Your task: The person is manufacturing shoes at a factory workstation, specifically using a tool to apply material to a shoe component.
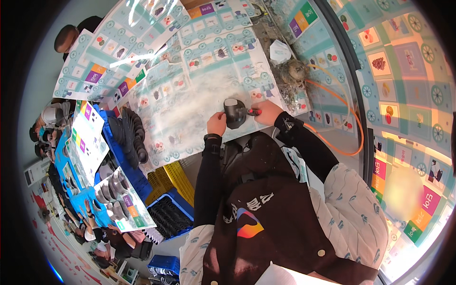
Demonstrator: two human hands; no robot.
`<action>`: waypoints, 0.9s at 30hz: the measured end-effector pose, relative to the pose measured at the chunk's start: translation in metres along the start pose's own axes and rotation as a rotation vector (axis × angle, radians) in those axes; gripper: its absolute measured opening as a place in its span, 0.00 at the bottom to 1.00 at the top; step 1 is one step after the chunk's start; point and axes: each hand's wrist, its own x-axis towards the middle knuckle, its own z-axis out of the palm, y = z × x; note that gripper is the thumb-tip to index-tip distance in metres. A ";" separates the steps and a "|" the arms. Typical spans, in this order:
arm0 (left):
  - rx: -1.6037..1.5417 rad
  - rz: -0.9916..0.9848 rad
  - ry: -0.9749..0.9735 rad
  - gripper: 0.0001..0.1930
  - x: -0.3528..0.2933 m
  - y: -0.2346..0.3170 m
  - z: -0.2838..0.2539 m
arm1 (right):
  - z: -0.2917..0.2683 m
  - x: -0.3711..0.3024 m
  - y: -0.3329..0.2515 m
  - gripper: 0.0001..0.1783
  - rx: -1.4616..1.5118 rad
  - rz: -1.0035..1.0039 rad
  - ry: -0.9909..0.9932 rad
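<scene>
A dark grey, rounded piece with a pale patch at its upper end is held over the near edge of the covered worktable. My left hand is closed, its fingertips on the left edge of this piece. From the other side comes my right hand, closed around a small tool with a red and black handle. The tool's front end points at the piece's right side; whether they touch I cannot tell.
Left of the table, a blue bin holds stacked dark sole-shaped pieces. Below stand a yellow crate and a blue crate of black pieces. An orange hose loops at right. Other people are beyond the left panels.
</scene>
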 end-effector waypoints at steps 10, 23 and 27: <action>-0.024 -0.016 0.002 0.17 -0.005 0.009 0.002 | -0.006 -0.007 0.004 0.12 -0.042 0.025 -0.012; 0.031 0.047 0.064 0.16 -0.006 0.019 0.009 | -0.005 -0.038 0.020 0.13 -0.034 0.136 0.070; 0.035 0.027 0.088 0.16 -0.005 0.012 0.007 | 0.009 -0.047 0.012 0.13 0.100 0.085 -0.038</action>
